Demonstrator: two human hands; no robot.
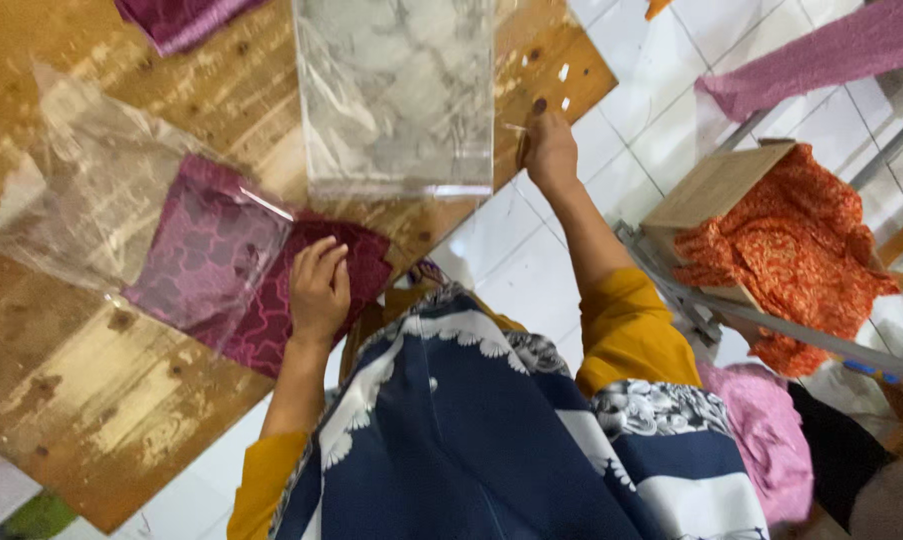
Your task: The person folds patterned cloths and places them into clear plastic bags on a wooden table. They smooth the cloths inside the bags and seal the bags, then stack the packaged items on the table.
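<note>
Bottom centre of frame: person's torso in a navy wrap with white pattern, mustard sleeves.

Left hand, centre-left: fingers curled loosely, palm down, pressing on a folded maroon patterned cloth. Not gripping, just resting flat on its near edge. Cloth lies on the worn wooden table, its far half slid inside a clear plastic bag that spreads toward the left of the frame.

Right hand, upper centre: fingers closed, pinching at the right edge of a stack of clear plastic bags. Can't tell whether it holds one sheet or several. Stack sits at the top centre, near the table's right edge.

Top left: another maroon cloth, partly out of frame.

Right side, off the table: wooden box holding orange patterned fabric; pink fabric draped above, more pink below.
</note>
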